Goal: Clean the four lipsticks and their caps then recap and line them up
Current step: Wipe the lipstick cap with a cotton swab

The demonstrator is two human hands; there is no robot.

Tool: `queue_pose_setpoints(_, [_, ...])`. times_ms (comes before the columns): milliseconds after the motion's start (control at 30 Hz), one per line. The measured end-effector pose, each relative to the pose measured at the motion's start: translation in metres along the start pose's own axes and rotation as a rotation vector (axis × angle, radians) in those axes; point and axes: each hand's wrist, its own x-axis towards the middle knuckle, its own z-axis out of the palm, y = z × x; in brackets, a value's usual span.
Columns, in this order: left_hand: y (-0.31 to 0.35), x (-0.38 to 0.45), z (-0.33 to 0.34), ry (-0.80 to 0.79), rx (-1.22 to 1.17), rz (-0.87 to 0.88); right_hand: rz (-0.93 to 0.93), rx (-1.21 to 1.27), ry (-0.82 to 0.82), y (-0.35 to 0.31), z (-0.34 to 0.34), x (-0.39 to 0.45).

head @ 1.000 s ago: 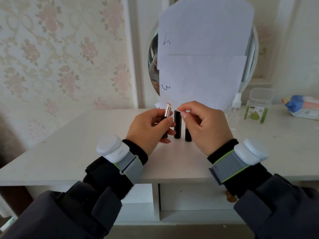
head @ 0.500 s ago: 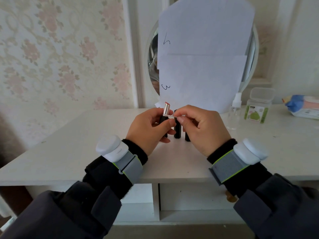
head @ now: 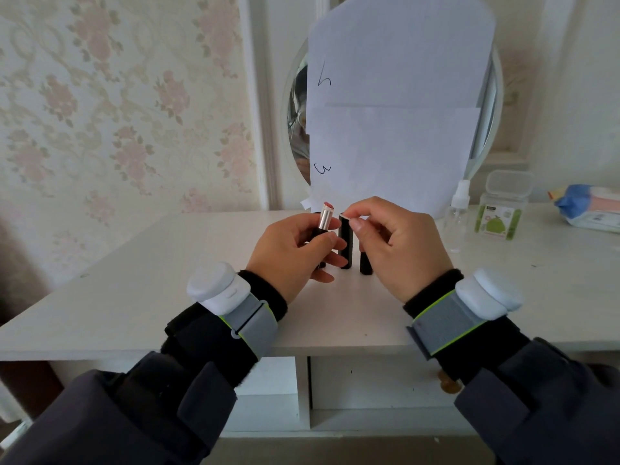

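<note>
My left hand (head: 288, 253) grips an uncapped lipstick (head: 326, 219) upright, its silver tube and red tip showing above my fingers. Just to its right, my right hand (head: 399, 243) pinches a small white piece (head: 349, 217), perhaps a wipe scrap, between thumb and forefinger; a narrow gap separates it from the tube. Two black capped lipsticks stand on the white table (head: 167, 280) behind my hands: one (head: 345, 245) between them, and another (head: 365, 263) partly hidden by my right hand. A further black piece (head: 317, 213) peeks out behind my left hand.
A round mirror (head: 297, 105) covered with paper sheets stands at the back. To the right are a small clear spray bottle (head: 458, 216), a clear box with a green label (head: 501, 213) and a pack of wipes (head: 590, 209). The table's front edge lies under my wrists.
Half a second ago the white piece in my right hand touched the lipstick's silver tube; it has now drawn back slightly to the right. My left hand has held the lipstick steady.
</note>
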Motion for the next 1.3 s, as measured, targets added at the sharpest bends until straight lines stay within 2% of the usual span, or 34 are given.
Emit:
queue_pose_setpoints(400, [-0.0019, 0.0002, -0.0007, -0.063, -0.049, 0.000, 0.017, 0.106, -0.156, 0.0031, 0.0043, -0.0002])
queue_pose_setpoints(767, [-0.0029, 0.0039, 0.0005, -0.009, -0.028, -0.011, 0.013, 0.010, -0.012, 0.0058, 0.0022, 0.0012])
queue_pose_setpoints(1067, [-0.0036, 0.0065, 0.0003, -0.023, -0.104, -0.064, 0.010, 0.011, -0.011, 0.0074, 0.0033, 0.0013])
queue_pose_setpoints(1300, [-0.0058, 0.0058, -0.0003, -0.045, -0.026, 0.001, 0.011, 0.030, -0.057, 0.0082, 0.0051, 0.0005])
